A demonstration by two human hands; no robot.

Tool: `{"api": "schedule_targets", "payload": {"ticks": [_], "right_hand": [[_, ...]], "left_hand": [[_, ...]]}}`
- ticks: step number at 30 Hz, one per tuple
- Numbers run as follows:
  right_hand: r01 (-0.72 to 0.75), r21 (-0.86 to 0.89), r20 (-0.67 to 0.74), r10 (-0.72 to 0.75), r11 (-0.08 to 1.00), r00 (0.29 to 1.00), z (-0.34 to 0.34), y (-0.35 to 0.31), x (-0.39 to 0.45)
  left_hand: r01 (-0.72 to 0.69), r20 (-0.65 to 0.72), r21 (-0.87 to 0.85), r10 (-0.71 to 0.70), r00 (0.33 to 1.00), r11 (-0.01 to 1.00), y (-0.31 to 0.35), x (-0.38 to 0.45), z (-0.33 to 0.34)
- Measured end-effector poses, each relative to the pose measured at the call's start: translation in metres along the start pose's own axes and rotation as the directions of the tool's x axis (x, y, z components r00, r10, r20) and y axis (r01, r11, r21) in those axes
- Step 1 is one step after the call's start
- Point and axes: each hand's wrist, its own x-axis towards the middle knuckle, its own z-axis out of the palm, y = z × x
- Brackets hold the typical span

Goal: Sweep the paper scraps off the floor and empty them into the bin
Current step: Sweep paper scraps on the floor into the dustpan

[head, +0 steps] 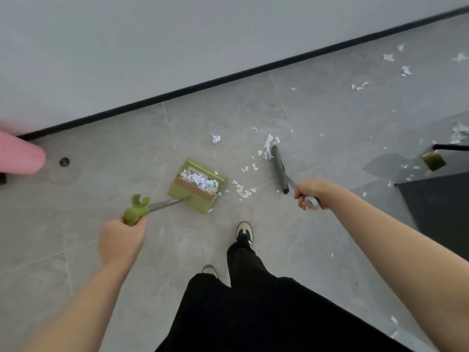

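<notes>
1. The left hand (121, 239) is curled round the green grip of the dustpan handle (135, 212); a metal shaft runs from it down to the pan.
2. The green dustpan (196, 185) sits on the grey tiled floor (101, 189), not far from the black skirting line (228, 78) at the floor's far edge, and it holds a heap of white paper scraps (199, 179).
3. The right hand (308, 193) is wrapped round the metal broom handle (311, 201).
4. The grey broom head (280, 168) stands on the floor to the right of the dustpan, with torn scraps (268, 146) touching its far end.
5. More loose scraps (243, 190) lie between the dustpan and the broom head, and others (406, 71) are scattered toward the floor's far right corner.
6. A pink object (19, 156) shows at the left edge; a dark mat (441, 207) lies at the right.
7. The person's black trousers (241, 301) and a pale shoe (245, 231) are at the near edge.
</notes>
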Motion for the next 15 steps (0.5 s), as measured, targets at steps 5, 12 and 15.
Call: {"api": "schedule_targets", "payload": {"ticks": [5, 12, 15], "right_hand": [[-0.068, -0.017, 0.076, 0.069, 0.998, 0.995, -0.022, -0.020, -0.008], [-0.092, 0.093, 0.084, 0.085, 0.991, 0.993, -0.067, -0.046, 0.004], [0.003, 0.074, -0.064, 0.002, 0.997, 0.998, -0.069, -0.061, 0.019]], "left_hand": [[-0.002, 0.009, -0.015, 0.002, 1.000, 1.000, 0.033, 0.006, 0.009], [-0.042, 0.016, -0.034, 0.042, 0.999, 0.999, 0.061, 0.018, 0.019], [-0.031, 0.021, -0.085, 0.033, 0.999, 0.996, 0.071, 0.019, 0.022]]}}
